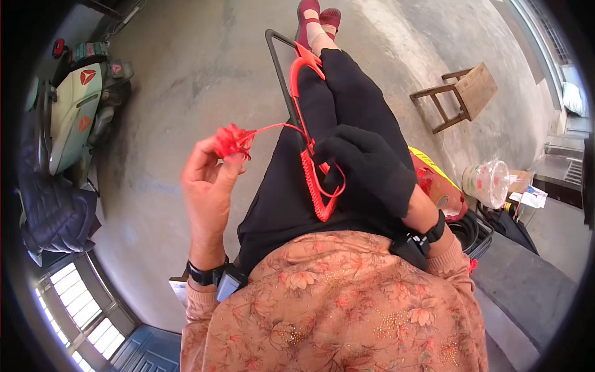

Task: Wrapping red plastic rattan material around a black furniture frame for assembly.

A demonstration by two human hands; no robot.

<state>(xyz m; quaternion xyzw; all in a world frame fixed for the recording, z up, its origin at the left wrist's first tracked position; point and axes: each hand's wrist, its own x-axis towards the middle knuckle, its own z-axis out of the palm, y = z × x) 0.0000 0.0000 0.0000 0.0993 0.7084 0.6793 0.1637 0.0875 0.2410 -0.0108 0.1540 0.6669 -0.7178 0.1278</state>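
Bright red cord (273, 128), bunched tangle pinched in left hand (207, 186), gloved right hand (365, 167) apparently gripping its wound length

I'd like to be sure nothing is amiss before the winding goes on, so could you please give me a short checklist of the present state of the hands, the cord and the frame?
1. Left hand has the red cord bundle pinched at the fingertips: ok.
2. Gloved right hand grips the dark metal frame at the wrapped part: ok.
3. Strand between bundle and frame runs free, without a snag: ok.
4. Wrapped red coils lie close and even along the frame: ok on the visible side; the back cannot be told.
5. Frame rests along the lap, far end near the feet: ok.
6. Cord left in the bundle: cannot tell.
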